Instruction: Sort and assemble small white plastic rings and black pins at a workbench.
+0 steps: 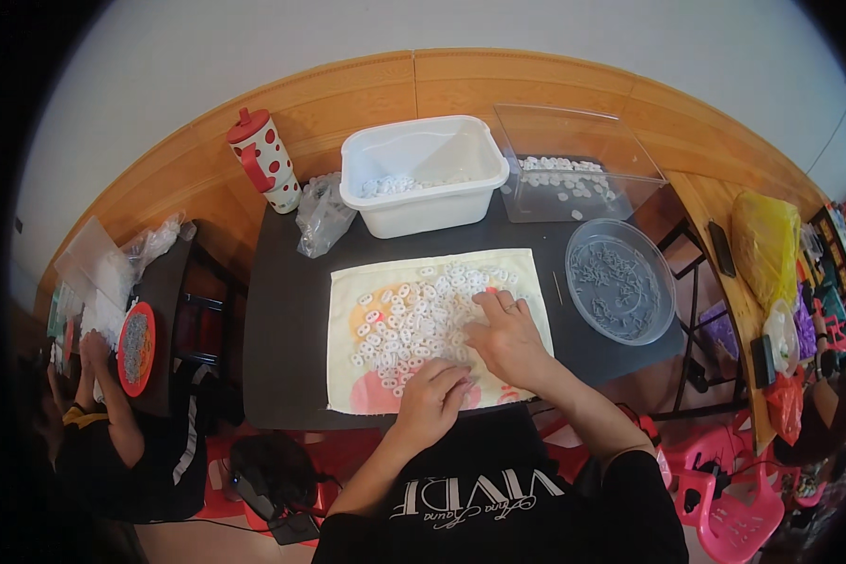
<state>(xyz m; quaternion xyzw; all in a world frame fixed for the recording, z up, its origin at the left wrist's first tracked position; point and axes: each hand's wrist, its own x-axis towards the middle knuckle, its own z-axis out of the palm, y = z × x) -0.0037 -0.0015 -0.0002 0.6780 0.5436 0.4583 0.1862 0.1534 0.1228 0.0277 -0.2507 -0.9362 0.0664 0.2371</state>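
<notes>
A pale yellow cloth [345, 287] with a coloured print lies on the dark table, and many small white pieces with dark holes [414, 324] are spread over it. My right hand [509, 340] rests above the right side of the pile, its fingers apart and the tips among the pieces. By the cloth's front edge is my left hand [432, 402], thumb and fingers drawn together. Whatever those fingers may hold is too small to make out.
Behind the cloth stand a white tub [423, 214] and a clear box [545, 202], both with white pieces inside. A round clear tray [620, 329] of small grey parts is at right. A spotted tumbler [277, 179] and plastic bag [324, 221] stand left. Another person [113, 432] works further left.
</notes>
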